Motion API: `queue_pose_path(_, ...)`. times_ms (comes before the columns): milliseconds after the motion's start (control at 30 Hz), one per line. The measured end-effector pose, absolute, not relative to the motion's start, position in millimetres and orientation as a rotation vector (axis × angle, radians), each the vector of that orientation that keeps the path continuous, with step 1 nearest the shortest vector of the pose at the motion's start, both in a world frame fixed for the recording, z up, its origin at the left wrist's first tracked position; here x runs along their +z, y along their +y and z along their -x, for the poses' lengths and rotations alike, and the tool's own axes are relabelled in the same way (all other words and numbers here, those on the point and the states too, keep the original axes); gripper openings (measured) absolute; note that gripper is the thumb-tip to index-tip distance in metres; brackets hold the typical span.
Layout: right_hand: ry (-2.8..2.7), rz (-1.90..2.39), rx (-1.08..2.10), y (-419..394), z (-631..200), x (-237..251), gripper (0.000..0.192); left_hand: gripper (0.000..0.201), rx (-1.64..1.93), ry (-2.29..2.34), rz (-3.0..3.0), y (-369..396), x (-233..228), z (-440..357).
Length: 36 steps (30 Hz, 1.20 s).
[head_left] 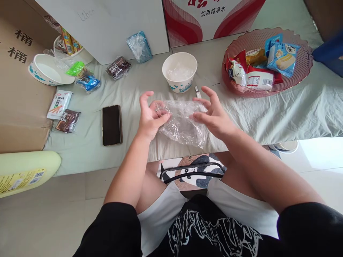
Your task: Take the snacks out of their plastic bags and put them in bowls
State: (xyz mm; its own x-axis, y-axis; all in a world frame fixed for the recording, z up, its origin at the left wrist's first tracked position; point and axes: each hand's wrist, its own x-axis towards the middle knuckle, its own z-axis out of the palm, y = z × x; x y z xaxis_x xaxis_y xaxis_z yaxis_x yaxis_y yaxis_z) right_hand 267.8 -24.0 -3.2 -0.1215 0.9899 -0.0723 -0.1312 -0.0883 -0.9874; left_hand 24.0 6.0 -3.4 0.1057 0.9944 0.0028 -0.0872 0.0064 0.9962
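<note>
Clear plastic bag [182, 123]: thin, transparent, crumpled and wrinkled, glossy creases. Held up between both hands just above near edge of cloth-covered bench, at scene centre. Left end pinched at left hand [150, 116] fingertips, right end under right hand [211, 114] fingers. Bag sags toward near-right corner, loosely bunched, partly spread. Contents, if any: cannot tell.

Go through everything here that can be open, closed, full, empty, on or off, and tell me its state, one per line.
left hand: gripping the clear plastic bag
right hand: gripping the bag's other side, fingers spread
clear plastic bag: crumpled, looks empty
paper bowl: upright, clear plastic inside
phone: flat, screen dark
pink basket: filled with snack packets
left bowl: upright, looks empty
</note>
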Motion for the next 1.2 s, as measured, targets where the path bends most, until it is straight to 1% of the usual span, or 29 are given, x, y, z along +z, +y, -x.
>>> queue_pose_path(33,-1.182,1.121,1.416,-25,-267,-4,0.086,0.08,1.143,1.05,-1.168,5,-2,-23)
queue_pose_path(100,-1.202,1.146,1.407,-25,-266,-5,0.085,0.079,0.972,0.987,-1.11,3,1,-23)
queue_pose_path(167,-1.164,1.139,1.372,-24,-266,-3,0.083,0.066,0.743,0.929,-1.047,-1,5,-28)
queue_pose_path(233,-1.125,1.096,1.36,-22,-266,0,0.079,0.049,0.648,0.931,-0.99,-5,8,-34)
queue_pose_path(300,-1.142,1.05,1.435,-21,-266,3,0.066,0.038,0.721,0.983,-0.951,-8,11,-40)
queue_pose_path(400,-1.245,1.058,1.583,-23,-265,7,0.045,0.035,0.775,1.041,-0.957,-8,16,-42)
queue_pose_path(533,-1.189,1.053,1.623,-26,-262,9,0.035,0.038,0.73,1.06,-0.982,-5,23,-35)
queue_pose_path(667,-1.081,0.987,1.603,-26,-260,14,0.03,0.022,0.848,0.983,-0.897,-3,24,-28)
queue_pose_path(733,-1.068,0.963,1.595,-25,-261,16,0.027,0.019,0.871,0.966,-0.909,0,21,-26)
queue_pose_path(833,-1.111,0.96,1.64,-23,-265,18,0.042,0.031,0.929,1.054,-0.991,6,16,-27)
queue_pose_path(867,-1.158,0.99,1.645,-23,-266,18,0.046,0.031,0.961,1.103,-1.032,8,13,-28)
queue_pose_path(900,-1.231,1.039,1.634,-23,-267,17,0.046,0.031,0.994,1.148,-1.074,9,11,-29)
queue_pose_path(933,-1.316,1.099,1.602,-23,-267,15,0.042,0.028,1.029,1.185,-1.115,10,9,-30)
queue_pose_path(1000,-1.427,1.217,1.483,-24,-267,13,0.027,0.019,1.115,1.243,-1.193,11,5,-32)
queue_pose_path(1033,-1.432,1.267,1.409,-25,-267,13,0.028,0.018,1.177,1.287,-1.234,11,4,-33)
queue_pose_path(1100,-1.38,1.35,1.261,-26,-267,13,0.043,0.024,1.346,1.427,-1.336,7,3,-37)
queue_pose_path(1133,-1.366,1.384,1.196,-26,-267,15,0.044,0.025,1.418,1.501,-1.391,5,3,-39)
queue_pose_path(1167,-1.381,1.41,1.142,-27,-267,17,0.037,0.022,1.455,1.55,-1.445,1,4,-42)
queue_pose_path(1200,-1.418,1.417,1.102,-27,-267,19,0.025,0.019,1.452,1.557,-1.496,-3,4,-45)
